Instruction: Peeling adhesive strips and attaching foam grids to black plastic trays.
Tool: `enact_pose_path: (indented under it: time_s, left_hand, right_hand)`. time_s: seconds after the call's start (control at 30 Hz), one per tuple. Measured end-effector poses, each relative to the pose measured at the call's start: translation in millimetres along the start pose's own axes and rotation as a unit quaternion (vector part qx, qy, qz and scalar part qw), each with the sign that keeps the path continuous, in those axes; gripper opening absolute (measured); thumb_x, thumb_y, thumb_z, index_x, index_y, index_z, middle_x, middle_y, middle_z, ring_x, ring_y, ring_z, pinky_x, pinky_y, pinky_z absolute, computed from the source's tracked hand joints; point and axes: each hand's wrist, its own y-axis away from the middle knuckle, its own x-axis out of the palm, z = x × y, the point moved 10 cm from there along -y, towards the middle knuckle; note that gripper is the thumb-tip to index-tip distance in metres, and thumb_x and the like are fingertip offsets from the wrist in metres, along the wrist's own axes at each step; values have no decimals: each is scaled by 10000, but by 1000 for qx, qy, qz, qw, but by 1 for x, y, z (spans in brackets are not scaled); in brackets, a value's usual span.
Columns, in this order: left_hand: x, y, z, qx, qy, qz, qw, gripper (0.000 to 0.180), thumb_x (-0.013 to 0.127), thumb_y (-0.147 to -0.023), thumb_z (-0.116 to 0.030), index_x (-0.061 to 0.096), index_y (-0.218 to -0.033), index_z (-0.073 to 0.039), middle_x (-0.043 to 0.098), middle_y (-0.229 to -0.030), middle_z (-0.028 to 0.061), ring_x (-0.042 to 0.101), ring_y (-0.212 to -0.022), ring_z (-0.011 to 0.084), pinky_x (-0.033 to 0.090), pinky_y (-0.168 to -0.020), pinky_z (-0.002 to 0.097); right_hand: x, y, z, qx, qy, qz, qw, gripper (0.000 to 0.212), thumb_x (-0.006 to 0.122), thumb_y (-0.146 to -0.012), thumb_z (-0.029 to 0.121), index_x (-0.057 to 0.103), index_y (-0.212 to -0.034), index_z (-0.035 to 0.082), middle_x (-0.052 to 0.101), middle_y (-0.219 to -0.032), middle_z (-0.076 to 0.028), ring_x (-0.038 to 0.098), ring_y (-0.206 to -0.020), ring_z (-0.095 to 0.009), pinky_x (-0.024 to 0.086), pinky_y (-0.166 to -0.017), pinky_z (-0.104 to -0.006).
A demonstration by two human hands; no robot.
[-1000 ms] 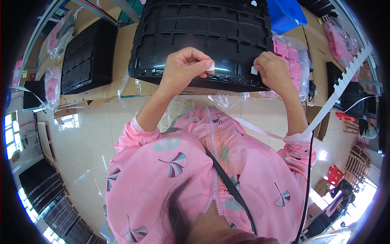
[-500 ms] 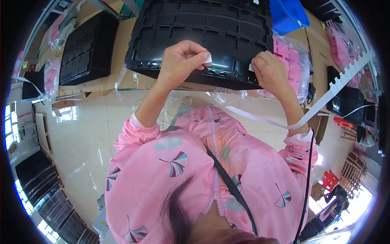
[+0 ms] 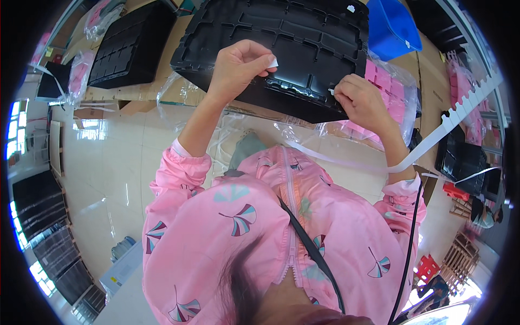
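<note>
A stack of black plastic trays (image 3: 295, 46) lies in front of me, its molded ribs facing up. My left hand (image 3: 235, 70) is over its near edge, thumb and forefinger pinching a small white sticker (image 3: 273, 63). At the stack's near right corner, my right hand (image 3: 365, 103) has its fingers closed on another small white piece (image 3: 332, 92), mostly hidden by the fingertips. Across my right forearm hangs a long white strip (image 3: 420, 149) with a notched edge. One small white sticker (image 3: 351, 8) is on the far right part of the top tray.
Pink trays in clear plastic (image 3: 382, 81) lie to the right of the stack, with a blue bin (image 3: 394, 32) behind them. Another black tray stack (image 3: 130, 49) stands at left on the cardboard-covered table (image 3: 176, 89). A black cord (image 3: 409, 249) hangs along my right side.
My view has turned slightly, so the trays and bin appear shifted. My left hand appears a little higher and farther left; both hands keep their pinch.
</note>
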Motion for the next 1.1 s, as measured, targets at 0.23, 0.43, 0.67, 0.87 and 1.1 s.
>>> enact_pose_path:
  time_s: [0.23,0.43,0.67,0.87,1.1]
  left_hand:
    - [43,-3,15,-129,155,47,978,224,595,-830,-67,582,-1040,8,615,-934,66,614,-783,113,487,-628,186]
    - [84,-24,25,-232,318,92,915,212,549,-869,-191,600,-977,-16,593,-842,39,580,-730,94,470,-576,204]
    - [75,-60,32,-238,245,118,932,180,591,-854,-182,594,-940,-24,576,-816,6,524,-672,62,422,-566,187]
    - [72,-86,34,-294,290,121,903,182,552,-865,-200,567,-807,-29,574,-772,89,518,-618,109,385,-453,202]
    - [70,-101,42,-309,268,155,899,216,537,-875,-228,547,-779,-35,570,-757,89,511,-581,102,378,-446,198]
  right_hand:
    - [-20,-22,-14,132,-291,-95,943,65,591,-797,63,599,-826,5,584,-757,-28,545,-723,-111,444,-677,-246]
    - [-8,-46,-32,181,-290,-134,930,115,613,-791,100,603,-830,-7,594,-746,-40,545,-660,-93,445,-617,-232]
    - [-18,-75,-46,126,-264,-138,946,122,604,-788,93,627,-863,0,573,-736,-85,561,-661,-160,442,-616,-263]
    - [-72,-94,-167,182,4,-240,954,126,608,-772,109,648,-865,33,608,-840,-132,590,-778,-301,462,-693,-349]
    - [-56,-114,-238,226,134,-138,955,118,597,-765,118,670,-846,71,610,-858,-104,581,-848,-283,466,-740,-377]
